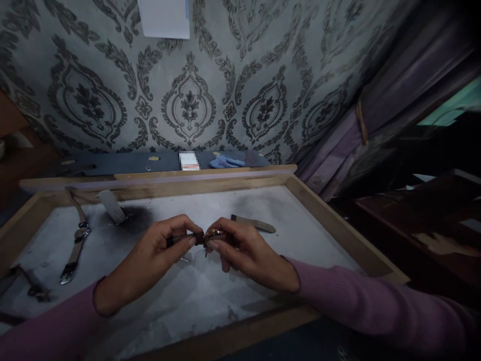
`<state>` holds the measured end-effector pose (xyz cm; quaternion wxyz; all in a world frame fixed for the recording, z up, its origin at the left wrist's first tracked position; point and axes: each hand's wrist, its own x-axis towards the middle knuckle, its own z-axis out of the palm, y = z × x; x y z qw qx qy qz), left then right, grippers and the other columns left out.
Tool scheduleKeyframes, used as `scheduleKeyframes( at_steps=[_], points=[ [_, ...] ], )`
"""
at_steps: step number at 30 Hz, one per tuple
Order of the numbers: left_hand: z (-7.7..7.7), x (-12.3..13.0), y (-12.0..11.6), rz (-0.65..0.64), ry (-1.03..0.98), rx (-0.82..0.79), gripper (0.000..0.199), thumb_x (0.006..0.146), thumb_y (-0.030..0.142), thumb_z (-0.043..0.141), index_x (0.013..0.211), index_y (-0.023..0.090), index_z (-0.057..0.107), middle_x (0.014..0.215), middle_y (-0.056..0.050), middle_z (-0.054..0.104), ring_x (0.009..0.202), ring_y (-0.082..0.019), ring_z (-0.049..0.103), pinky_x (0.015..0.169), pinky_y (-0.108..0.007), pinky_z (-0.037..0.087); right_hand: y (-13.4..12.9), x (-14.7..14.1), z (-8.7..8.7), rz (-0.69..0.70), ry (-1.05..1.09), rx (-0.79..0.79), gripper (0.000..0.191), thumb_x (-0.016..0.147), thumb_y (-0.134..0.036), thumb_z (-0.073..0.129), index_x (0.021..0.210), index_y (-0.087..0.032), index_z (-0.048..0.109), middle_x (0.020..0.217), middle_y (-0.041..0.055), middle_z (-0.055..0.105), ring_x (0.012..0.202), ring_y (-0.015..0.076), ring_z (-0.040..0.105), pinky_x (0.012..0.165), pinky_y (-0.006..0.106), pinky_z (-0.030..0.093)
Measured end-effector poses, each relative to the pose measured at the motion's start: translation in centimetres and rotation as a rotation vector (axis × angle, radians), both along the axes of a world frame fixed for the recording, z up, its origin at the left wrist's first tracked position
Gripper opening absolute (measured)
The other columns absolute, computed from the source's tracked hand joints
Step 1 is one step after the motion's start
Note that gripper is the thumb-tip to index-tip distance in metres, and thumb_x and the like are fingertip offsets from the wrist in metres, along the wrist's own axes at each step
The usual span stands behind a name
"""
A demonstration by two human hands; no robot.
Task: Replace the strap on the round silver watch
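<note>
Frame centre: watch case (214, 232) pinched by right hand (255, 253), strap (199, 237) by left hand (150, 255), fingers (230, 226) nearly closed; case likely slippery, best gripped by rim; strap pliable.

Tray (210, 185): near-left corner cut off by bottom edge; over it, watch (215, 233) partly hidden by right fingers (225, 249), dial unreadable; dark strap (173, 241) partly covered by left fingers (183, 220); inside tray at left, dark band (13, 318) cut off by left edge; behind tray, card (189, 161) pixelated; above tray, paper (164, 19) cut off by top edge
</note>
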<state>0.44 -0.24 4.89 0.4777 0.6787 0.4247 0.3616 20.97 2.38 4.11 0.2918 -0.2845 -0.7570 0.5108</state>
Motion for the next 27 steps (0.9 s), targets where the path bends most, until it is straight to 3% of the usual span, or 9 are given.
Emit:
scheduleKeyframes(
  at_steps=[17, 27],
  points=[
    [0.22, -0.03, -0.19, 0.069, -0.025, -0.017, 0.015, 0.087, 0.030, 0.054, 0.089, 0.017, 0.063, 0.065, 0.002, 0.060, 0.055, -0.011, 0.045, 0.050, -0.023, 0.033, 0.14, 0.07, -0.44, -0.027, -0.011, -0.001, 0.020, 0.095, -0.035, 0.051, 0.097, -0.015, 0.055, 0.075, 0.0022, 0.061, 0.049, 0.0066, 0.053, 0.042, 0.017, 0.039],
    [0.51, 0.13, -0.18, 0.038, -0.035, 0.012, 0.012, 0.089, 0.025, 0.054, 0.090, 0.018, 0.064, 0.060, 0.006, 0.051, 0.054, -0.010, 0.043, 0.054, -0.021, 0.039, 0.27, 0.05, -0.46, -0.028, -0.015, -0.001, 0.020, 0.095, -0.035, 0.052, 0.096, -0.015, 0.055, 0.074, 0.0017, 0.060, 0.049, 0.0065, 0.054, 0.042, 0.016, 0.040]
  ],
)
